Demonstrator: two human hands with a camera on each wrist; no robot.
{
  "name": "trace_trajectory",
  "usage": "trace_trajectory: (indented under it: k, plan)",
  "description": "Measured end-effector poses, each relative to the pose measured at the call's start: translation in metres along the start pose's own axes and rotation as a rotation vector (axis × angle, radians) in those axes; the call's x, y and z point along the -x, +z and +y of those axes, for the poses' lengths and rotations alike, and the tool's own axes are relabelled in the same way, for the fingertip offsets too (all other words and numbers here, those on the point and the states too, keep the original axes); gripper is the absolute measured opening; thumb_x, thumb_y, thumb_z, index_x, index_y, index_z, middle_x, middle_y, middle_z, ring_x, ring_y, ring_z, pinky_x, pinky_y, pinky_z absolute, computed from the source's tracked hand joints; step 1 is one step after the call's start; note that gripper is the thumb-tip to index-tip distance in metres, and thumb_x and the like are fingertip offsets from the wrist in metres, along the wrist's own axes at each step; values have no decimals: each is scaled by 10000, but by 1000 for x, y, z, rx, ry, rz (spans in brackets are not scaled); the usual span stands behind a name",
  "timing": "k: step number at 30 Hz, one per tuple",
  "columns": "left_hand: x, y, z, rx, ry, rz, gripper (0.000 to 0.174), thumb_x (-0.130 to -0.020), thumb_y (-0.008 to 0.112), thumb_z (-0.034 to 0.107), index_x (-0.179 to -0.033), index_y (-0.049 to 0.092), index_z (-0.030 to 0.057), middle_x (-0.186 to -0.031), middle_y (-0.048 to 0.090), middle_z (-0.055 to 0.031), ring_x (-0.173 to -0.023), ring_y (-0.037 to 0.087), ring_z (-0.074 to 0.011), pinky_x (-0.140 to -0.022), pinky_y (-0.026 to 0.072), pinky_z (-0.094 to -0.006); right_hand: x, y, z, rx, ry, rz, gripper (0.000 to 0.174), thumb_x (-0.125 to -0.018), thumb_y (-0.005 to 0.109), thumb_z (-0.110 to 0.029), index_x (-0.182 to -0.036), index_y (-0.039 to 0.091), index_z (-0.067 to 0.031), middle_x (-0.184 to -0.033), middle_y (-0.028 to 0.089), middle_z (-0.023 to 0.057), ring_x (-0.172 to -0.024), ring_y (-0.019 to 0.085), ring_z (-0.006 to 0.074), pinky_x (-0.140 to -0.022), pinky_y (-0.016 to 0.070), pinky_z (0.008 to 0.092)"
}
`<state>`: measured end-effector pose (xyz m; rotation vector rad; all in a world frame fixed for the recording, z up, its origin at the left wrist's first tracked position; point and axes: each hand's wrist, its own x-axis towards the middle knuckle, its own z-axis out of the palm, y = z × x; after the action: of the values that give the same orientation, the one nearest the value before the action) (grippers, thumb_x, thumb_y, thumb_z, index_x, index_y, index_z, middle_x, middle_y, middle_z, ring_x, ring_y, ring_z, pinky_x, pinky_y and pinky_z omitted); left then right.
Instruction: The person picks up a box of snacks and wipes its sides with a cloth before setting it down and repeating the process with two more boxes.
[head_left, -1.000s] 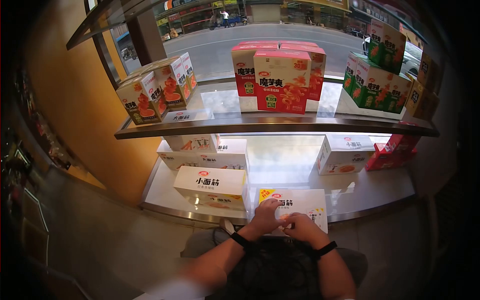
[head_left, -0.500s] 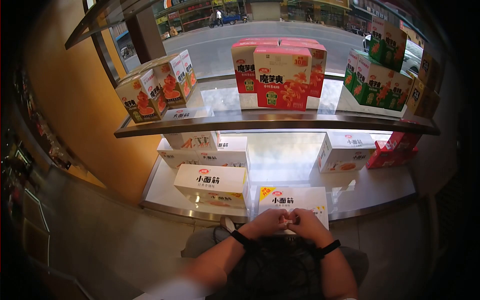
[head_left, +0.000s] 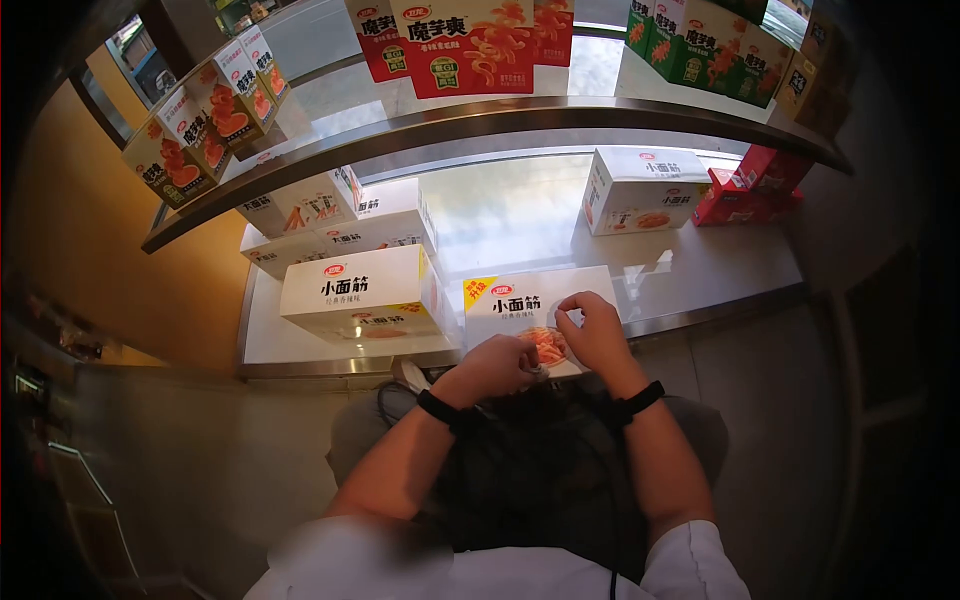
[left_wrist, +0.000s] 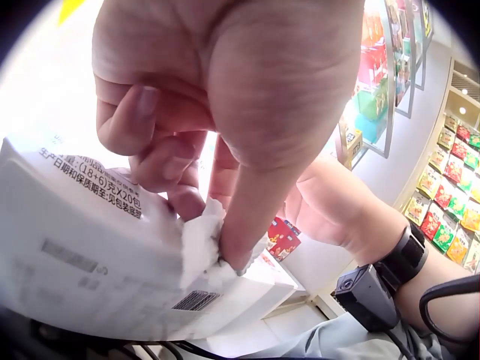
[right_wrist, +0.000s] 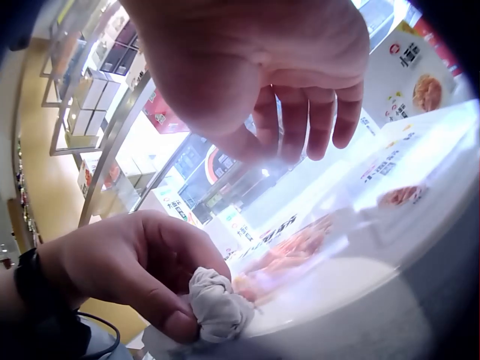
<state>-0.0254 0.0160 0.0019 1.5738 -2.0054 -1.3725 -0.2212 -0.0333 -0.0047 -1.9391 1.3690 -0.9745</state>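
Observation:
My left hand pinches a crumpled white tissue between thumb and fingers at the near edge of a white snack box. In the left wrist view the tissue lies against the box's side, close to the printed text and barcode. My right hand hovers over the box's right part, its loosely bent fingers holding nothing. The box's top has a yellow corner label and a picture of orange-red food, partly covered by the hands.
Left of this box stands a similar white box, with more stacked behind. Another white box and red boxes stand at the lower shelf's back right. Above, a metal-edged upper shelf bears red, green and brown boxes.
My hands, together over the box's front edge before, have parted: the right has moved forward and the left stays near the edge with the tissue. The head view has tilted down.

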Motion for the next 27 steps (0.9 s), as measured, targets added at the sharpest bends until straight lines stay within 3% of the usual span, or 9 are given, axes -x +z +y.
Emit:
trace_trajectory:
  k: [4,6,7,10,14,16,20,23,27]
  plan:
    - [-2,-4,-1,-9,-70,-58,190,-792,740,166,-917,704,28,-827,711,-125,-763,698,-232,-698,548,-345,-2,0,5,51,-47,83,137,-838,693,-140,-875,673,-9,-906,680,174,-867,658,352,-781,525,423]
    - [-7,-1,-14,-261,82,244,220,-791,730,206,-909,710,21,-865,696,-156,-840,684,-295,-758,545,-385,-3,-4,1,19,-11,110,150,-844,691,-151,-884,676,-8,-905,680,166,-837,655,331,-733,532,402]
    - [-9,-3,-17,-238,4,320,240,-795,717,233,-903,716,19,-897,682,-181,-898,659,-345,-799,533,-415,-3,-5,-1,22,-7,110,156,-849,689,-158,-886,677,-6,-903,678,161,-805,650,317,-681,530,379]
    - [-14,-19,-32,-195,-128,475,229,-785,753,218,-866,708,8,-889,666,-186,-869,648,-356,-827,522,-419,0,-4,5,44,20,85,155,-849,690,-156,-881,676,-5,-908,678,161,-802,650,312,-663,525,374]
    - [-28,-33,-62,-304,-35,633,199,-818,738,195,-934,697,39,-966,642,-201,-869,638,-368,-766,514,-438,0,-6,3,49,-16,107,159,-852,692,-160,-882,678,-5,-909,677,163,-799,649,307,-664,524,370]
    - [-32,-32,-65,-306,7,905,195,-805,745,163,-920,683,18,-973,639,-196,-903,623,-377,-782,507,-443,0,-5,0,-9,-14,109,163,-855,694,-165,-887,681,-5,-918,678,162,-807,649,299,-676,524,367]
    - [-39,-27,-71,-186,-44,790,178,-841,696,137,-963,669,11,-1018,632,-198,-1021,592,-400,-870,494,-457,2,-5,1,-4,2,92,166,-856,697,-168,-890,682,-6,-915,679,161,-804,648,297,-688,522,363]
    - [-37,-25,-73,-348,38,850,214,-870,663,135,-1034,645,-1,-1025,639,-223,-1017,606,-417,-886,497,-466,3,-5,2,7,-16,100,167,-855,698,-167,-891,683,-5,-907,680,158,-803,649,295,-696,520,368]
    - [-44,-25,-82,-300,-19,833,267,-907,633,160,-1113,609,-8,-1063,649,-250,-1021,619,-430,-887,496,-478,3,-3,-2,-25,16,60,168,-851,699,-168,-890,683,-5,-903,682,160,-804,650,307,-709,520,376]
